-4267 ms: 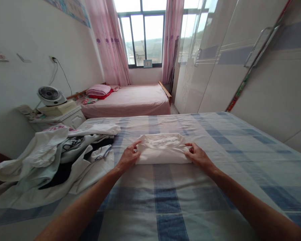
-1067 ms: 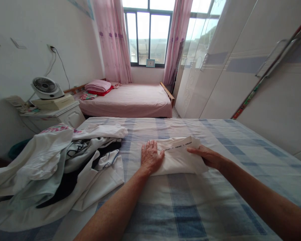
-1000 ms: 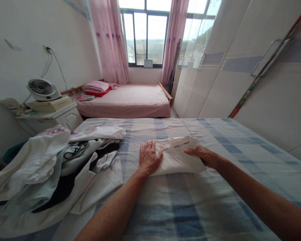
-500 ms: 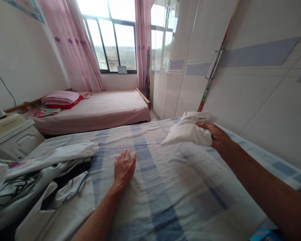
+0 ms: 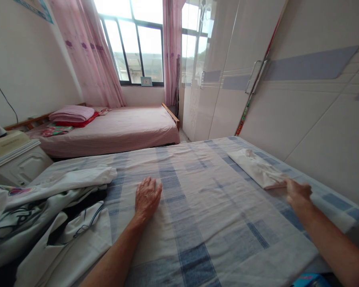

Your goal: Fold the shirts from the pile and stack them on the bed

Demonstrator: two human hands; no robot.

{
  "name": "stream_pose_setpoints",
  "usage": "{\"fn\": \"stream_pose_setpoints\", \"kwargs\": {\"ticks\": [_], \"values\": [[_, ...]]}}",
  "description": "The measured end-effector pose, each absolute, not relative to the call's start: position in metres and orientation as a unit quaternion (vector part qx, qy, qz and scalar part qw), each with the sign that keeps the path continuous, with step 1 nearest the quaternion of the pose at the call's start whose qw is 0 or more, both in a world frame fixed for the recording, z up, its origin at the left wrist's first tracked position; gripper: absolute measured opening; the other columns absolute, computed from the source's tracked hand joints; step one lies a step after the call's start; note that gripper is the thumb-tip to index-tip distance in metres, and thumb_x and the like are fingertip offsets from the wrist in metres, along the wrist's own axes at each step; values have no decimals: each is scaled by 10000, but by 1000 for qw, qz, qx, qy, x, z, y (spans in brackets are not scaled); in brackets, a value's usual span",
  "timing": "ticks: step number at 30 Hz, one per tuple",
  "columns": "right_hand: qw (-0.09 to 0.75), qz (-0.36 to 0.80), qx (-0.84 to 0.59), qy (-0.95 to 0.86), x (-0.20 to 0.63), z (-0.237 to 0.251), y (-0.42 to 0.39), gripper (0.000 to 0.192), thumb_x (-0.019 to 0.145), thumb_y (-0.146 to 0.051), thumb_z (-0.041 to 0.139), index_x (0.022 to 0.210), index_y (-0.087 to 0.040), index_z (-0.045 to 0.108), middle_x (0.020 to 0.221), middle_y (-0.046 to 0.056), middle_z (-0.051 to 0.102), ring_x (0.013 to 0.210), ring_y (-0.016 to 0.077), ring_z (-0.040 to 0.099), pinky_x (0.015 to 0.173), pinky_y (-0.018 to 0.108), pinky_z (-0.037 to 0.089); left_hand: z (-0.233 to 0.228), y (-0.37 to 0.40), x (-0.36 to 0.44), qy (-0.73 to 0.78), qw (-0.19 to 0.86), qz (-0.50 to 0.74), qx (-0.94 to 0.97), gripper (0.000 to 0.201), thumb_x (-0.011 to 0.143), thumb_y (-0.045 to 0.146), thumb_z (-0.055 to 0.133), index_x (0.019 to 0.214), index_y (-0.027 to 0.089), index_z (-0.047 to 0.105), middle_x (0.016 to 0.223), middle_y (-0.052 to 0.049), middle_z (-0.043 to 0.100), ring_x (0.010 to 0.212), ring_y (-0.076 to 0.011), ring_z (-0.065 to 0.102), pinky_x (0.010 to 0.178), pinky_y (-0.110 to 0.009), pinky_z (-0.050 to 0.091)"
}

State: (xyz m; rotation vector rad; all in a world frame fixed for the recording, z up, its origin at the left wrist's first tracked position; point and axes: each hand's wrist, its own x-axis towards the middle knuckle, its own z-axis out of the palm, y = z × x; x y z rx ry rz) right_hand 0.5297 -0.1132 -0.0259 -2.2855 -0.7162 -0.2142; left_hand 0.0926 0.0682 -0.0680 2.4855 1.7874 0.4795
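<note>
A folded white garment (image 5: 259, 167) lies flat on the blue-and-white checked bed sheet (image 5: 197, 215), near the bed's right edge beside the wardrobe. My right hand (image 5: 297, 193) is at the garment's near end, with the fingertips against its edge. That spot is blurred, so I cannot tell whether the fingers still grip the cloth. My left hand (image 5: 148, 197) rests palm down on the sheet at the middle of the bed and holds nothing.
A heap of loose white and black clothes (image 5: 48, 211) covers the bed's left side. A white wardrobe (image 5: 287, 91) stands close along the right. Beyond are a pink bed (image 5: 116, 129), a white nightstand (image 5: 14, 165) and a window with pink curtains (image 5: 134, 44).
My right hand lifted the folded garment from the middle of the bed, carried it right and laid it near the right edge. My left hand came off it onto the sheet.
</note>
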Motion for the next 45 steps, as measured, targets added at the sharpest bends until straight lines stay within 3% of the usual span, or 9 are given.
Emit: {"fn": "stream_pose_setpoints", "kwargs": {"ticks": [4, 9, 14, 17, 21, 26, 28, 34, 45], "values": [[399, -133, -880, -222, 521, -34, -111, 745, 793, -412, 423, 1434, -62, 276, 1410, 293, 343, 1322, 373, 340, 1060, 431, 324, -68, 69, 93, 582, 15, 152, 798, 442, 938, 384, 332, 1244, 160, 557, 1394, -114, 485, 1314, -229, 399, 1105, -387, 272], [334, -89, -802, -486, 472, -43, -66, 571, 849, -417, 381, 1355, -156, 419, 1424, 140, 416, 1330, 253, 362, 1107, 394, 279, -66, 65, 94, 583, 21, 147, 799, 459, 932, 379, 340, 1263, 138, 548, 1407, -122, 470, 1323, -239, 386, 1116, -398, 252], [144, -33, -796, -586, 431, -77, -28, 581, 895, -498, 310, 1381, -207, 439, 1473, 109, 377, 1369, 297, 294, 1082, 510, 259, -65, 58, 97, 585, -5, 130, 801, 487, 917, 421, 358, 1322, 196, 507, 1456, -113, 407, 1363, -300, 313, 1098, -540, 212], [87, -37, -803, -589, 434, -86, -9, 582, 899, -526, 294, 1387, -246, 443, 1487, 81, 362, 1366, 300, 301, 1085, 526, 224, -65, 61, 100, 575, 1, 111, 811, 527, 901, 495, 363, 1351, 247, 477, 1475, -102, 379, 1366, -335, 295, 1072, -607, 192], [75, -40, -817, -570, 454, -82, 14, 588, 908, -516, 269, 1422, -258, 392, 1503, 73, 333, 1368, 293, 295, 1084, 528, 210, -60, 81, 108, 571, 14, 106, 814, 557, 884, 532, 375, 1362, 260, 462, 1482, -89, 371, 1363, -343, 293, 1052, -628, 211], [81, -91, -811, -572, 465, -76, 38, 583, 910, -508, 260, 1388, -230, 445, 1501, 100, 329, 1357, 313, 302, 1066, 561, 213, -46, 117, 114, 535, -19, 139, 833, 449, 929, 447, 312, 1196, 232, 602, 1347, -85, 537, 1266, -254, 441, 1070, -525, 273], [80, -115, -800, -583, 466, -74, 51, 576, 914, -507, 243, 1386, -247, 448, 1517, 80, 301, 1380, 312, 249, 1077, 565, 183, -44, 135, 117, 536, -21, 122, 835, 453, 936, 452, 284, 1201, 262, 599, 1384, -74, 503, 1292, -252, 413, 1074, -536, 258], [34, 22, -836, -547, 480, -70, 108, 648, 882, -614, 181, 1453, -338, 315, 1547, 21, 233, 1385, 341, 230, 1066, 588, 197, -49, 204, 135, 593, 59, 9, 803, 554, 902, 566, 232, 1407, 377, 361, 1539, -15, 256, 1398, -340, 213, 1020, -676, 212], [30, -8, -855, -517, 525, -81, 190, 705, 849, -684, 134, 1446, -357, 318, 1539, 41, 254, 1351, 354, 278, 1042, 599, 218, -67, 282, 159, 624, 40, 54, 779, 651, 841, 668, 243, 1407, 374, 372, 1540, -30, 256, 1411, -344, 163, 1071, -643, 105]]}}
